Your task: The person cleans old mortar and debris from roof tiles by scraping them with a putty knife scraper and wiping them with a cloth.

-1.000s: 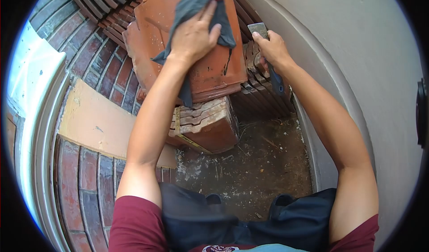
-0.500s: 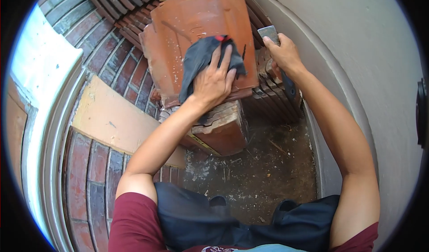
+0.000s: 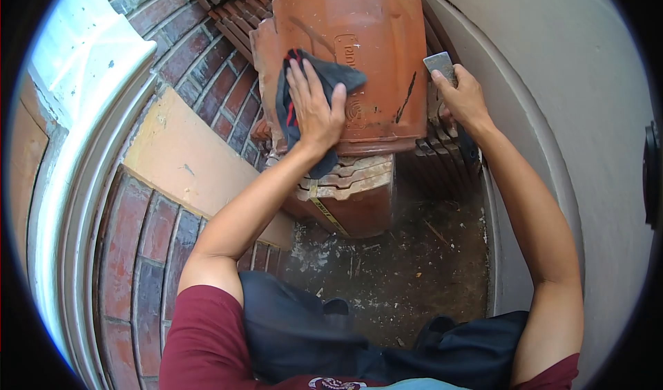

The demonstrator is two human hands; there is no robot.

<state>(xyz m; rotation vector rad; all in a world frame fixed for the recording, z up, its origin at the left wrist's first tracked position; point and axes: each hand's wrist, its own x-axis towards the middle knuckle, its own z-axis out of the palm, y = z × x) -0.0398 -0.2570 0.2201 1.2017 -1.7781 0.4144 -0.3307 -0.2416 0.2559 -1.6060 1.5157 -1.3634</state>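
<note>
An orange clay roof tile (image 3: 387, 37) lies on top of a stack of tiles (image 3: 359, 203), with raised lettering and a dark streak on its face. My left hand (image 3: 316, 113) presses a dark grey cloth (image 3: 345, 76) with red stripes against the tile's left part, fingers stretched over it. To the right of the tile, my right hand (image 3: 464, 98) grips a scraper with a flat grey metal blade (image 3: 440, 64), its blade pointing up and left. The scraper's handle is mostly hidden behind my fingers.
More tiles (image 3: 449, 155) stand upright under my right hand, and others (image 3: 238, 10) lie behind. A curved grey wall (image 3: 552, 107) runs along the right. At left are a brick wall (image 3: 152, 252), a beige slab (image 3: 186, 155) and a white ledge (image 3: 90, 51). Debris litters the floor (image 3: 387, 272).
My left hand and the cloth have shifted left across the tile, uncovering its lettering. The tile and my right hand with the scraper now appear farther right in the view.
</note>
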